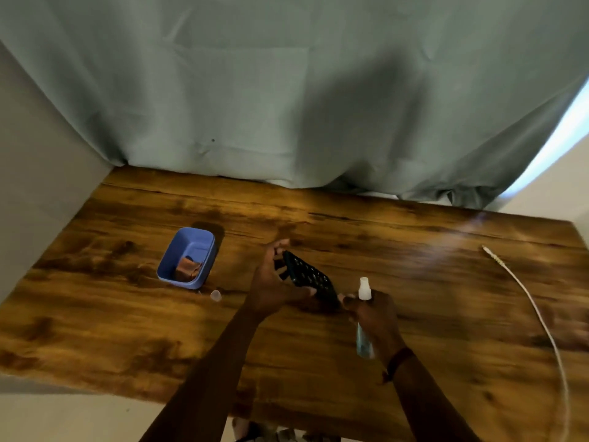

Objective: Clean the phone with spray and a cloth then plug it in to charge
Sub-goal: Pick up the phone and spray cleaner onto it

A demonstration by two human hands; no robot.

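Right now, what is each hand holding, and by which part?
The left hand grips the phone by its edges, fingers at the far end. The right hand grips the spray bottle round its middle, below the white nozzle.

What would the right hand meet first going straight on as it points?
The right hand with its clear spray bottle would likely meet the near end of the dark patterned phone in the left hand; depth unclear.
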